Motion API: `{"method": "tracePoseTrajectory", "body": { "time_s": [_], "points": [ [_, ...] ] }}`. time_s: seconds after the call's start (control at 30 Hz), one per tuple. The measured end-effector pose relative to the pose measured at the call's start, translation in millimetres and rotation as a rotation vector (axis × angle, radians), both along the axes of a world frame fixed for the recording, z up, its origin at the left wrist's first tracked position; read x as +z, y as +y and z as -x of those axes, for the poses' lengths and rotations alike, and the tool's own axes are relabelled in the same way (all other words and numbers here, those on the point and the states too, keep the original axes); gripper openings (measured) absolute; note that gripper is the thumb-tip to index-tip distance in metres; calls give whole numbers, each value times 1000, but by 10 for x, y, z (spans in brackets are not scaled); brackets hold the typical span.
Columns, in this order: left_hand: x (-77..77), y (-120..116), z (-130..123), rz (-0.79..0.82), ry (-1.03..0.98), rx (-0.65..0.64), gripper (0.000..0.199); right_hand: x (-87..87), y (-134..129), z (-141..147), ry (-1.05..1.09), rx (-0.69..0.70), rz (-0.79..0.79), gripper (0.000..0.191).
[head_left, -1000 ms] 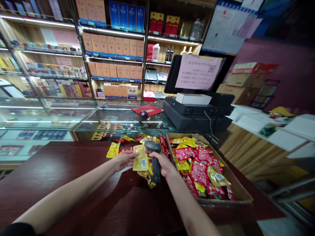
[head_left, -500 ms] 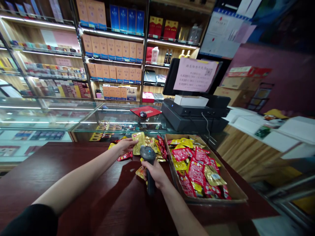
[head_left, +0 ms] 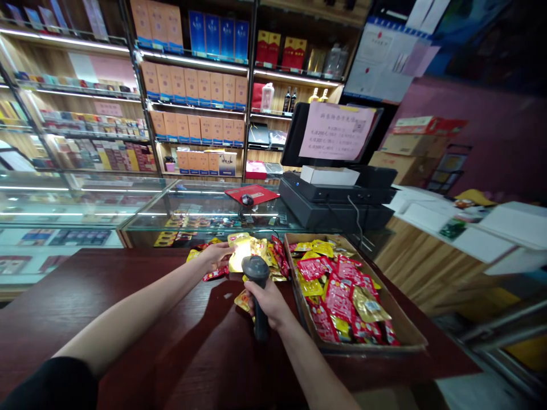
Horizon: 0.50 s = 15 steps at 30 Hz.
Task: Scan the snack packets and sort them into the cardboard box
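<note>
My left hand [head_left: 219, 255] pinches the left edge of a gold snack packet [head_left: 236, 261], held up over the far side of the brown table. Wrapped round the handle of a dark barcode scanner [head_left: 257, 270] is my right hand [head_left: 269, 302]. The scanner's head points at the packet, and bright light falls on the packet's face. Behind and around lie several red, yellow and gold packets [head_left: 280, 256], partly hidden by my hands. Another packet [head_left: 243, 300] lies on the table, partly behind my right hand.
To the right, a shallow cardboard box [head_left: 410, 341] holds many red, yellow and gold packets. Beyond the table stand a glass display counter [head_left: 149, 208], a mouse [head_left: 247, 200] on a red mat, and a monitor [head_left: 294, 136] bearing a pink notice. Shelves of boxed goods line the back.
The scanner's light now shines brightly on the gold packet, which was unlit before. Both hands keep nearly the same place and grip.
</note>
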<state>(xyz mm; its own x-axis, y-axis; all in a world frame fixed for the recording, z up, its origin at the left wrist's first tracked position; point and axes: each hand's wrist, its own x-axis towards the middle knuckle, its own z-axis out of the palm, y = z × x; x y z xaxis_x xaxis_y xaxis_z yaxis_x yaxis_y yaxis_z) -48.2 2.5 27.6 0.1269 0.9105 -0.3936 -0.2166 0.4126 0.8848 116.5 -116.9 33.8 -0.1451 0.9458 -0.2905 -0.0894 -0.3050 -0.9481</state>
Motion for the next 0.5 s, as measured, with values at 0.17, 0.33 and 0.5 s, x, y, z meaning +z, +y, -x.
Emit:
{"method": "tracePoseTrajectory", "body": {
  "time_s": [0.17,0.33,0.5],
  "points": [
    [64,-71,-25,15,-17,-27,27,6,23,-39,61,-118,-69,17],
    [144,-267,-160,30,-29,-185,34,159,72,-244,156,-234,-31,30],
    [323,-355,-424,75,-102,-399,37,436,122,-613,321,-194,120,20]
  ]
}}
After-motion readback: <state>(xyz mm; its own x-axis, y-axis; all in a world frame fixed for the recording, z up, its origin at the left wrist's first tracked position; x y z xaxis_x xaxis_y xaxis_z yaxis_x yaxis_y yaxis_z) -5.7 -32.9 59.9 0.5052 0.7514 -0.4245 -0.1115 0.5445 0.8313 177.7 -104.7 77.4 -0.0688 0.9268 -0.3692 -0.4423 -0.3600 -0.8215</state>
